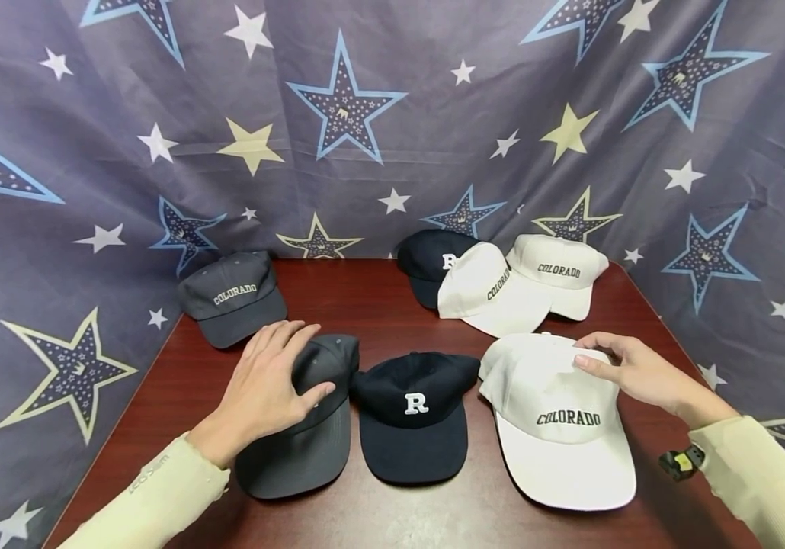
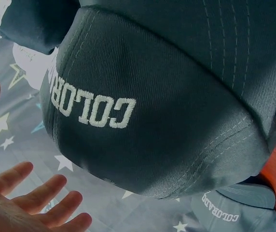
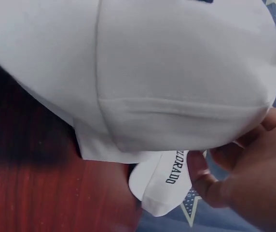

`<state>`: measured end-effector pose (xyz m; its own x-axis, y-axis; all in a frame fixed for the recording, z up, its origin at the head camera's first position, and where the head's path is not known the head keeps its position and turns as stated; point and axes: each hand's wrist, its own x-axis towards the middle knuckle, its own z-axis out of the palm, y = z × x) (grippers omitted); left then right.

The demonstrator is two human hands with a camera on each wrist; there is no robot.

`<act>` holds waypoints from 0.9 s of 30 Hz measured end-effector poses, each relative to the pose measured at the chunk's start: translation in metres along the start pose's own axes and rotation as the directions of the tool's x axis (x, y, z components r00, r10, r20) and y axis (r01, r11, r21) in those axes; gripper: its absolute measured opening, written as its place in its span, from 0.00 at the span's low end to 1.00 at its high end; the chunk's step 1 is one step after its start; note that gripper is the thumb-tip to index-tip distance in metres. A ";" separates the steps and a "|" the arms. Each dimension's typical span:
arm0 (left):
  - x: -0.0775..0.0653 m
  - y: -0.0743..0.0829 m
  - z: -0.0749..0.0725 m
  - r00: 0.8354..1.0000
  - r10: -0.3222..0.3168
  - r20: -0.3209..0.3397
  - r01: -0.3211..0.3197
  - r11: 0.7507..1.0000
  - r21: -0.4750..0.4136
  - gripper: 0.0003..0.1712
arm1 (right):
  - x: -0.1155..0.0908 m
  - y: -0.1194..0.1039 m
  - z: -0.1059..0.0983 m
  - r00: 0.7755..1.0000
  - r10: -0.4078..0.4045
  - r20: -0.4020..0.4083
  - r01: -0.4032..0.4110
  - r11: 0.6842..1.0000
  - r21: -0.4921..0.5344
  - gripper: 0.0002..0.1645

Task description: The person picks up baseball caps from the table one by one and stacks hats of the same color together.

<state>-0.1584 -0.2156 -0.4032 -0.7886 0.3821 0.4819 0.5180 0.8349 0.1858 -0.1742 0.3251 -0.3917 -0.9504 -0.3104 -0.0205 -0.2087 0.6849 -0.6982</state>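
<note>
Nearest on the counter [image 1: 409, 522], a white cap [image 1: 564, 465] meets my right grip [image 1: 642, 374] at its top; whether pinched, I can't tell. My left grip [image 1: 262, 393] spreads wide beside the front grey cap [image 1: 299, 461].

- On the table [image 1: 351, 297], we see a front row: left cap [image 1: 306, 457], middle cap [image 1: 414, 427], right cap [image 1: 564, 450].
- Behind, further left, we find a lone cap [image 1: 233, 299].
- Behind, toward the right, we find three overlapping caps [image 1: 478, 284], the central one foremost.
- Beyond the table, we see a curtain [image 1: 434, 137].
</note>
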 end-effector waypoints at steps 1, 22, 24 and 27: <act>0.000 0.000 0.000 1.000 0.000 0.002 0.000 1.000 0.001 0.49 | 0.000 0.001 0.000 1.000 0.004 -0.001 -0.004 1.000 0.026 0.17; 0.000 0.003 0.000 1.000 -0.010 0.026 0.010 1.000 0.012 0.49 | 0.019 0.025 0.030 0.999 -0.042 0.012 0.038 0.980 0.194 0.13; 0.000 0.004 0.000 1.000 -0.009 0.030 0.009 1.000 0.011 0.49 | 0.020 0.025 0.031 0.999 -0.047 0.006 0.045 0.979 0.198 0.13; 0.000 0.005 0.000 0.999 -0.006 0.035 0.006 1.000 0.013 0.49 | 0.020 0.024 0.029 0.998 -0.060 -0.001 0.059 0.978 0.198 0.13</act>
<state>-0.1562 -0.2116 -0.4019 -0.8027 0.3905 0.4507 0.5093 0.8421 0.1775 -0.1912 0.3163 -0.4300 -0.9365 -0.3500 0.0218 -0.2141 0.5214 -0.8260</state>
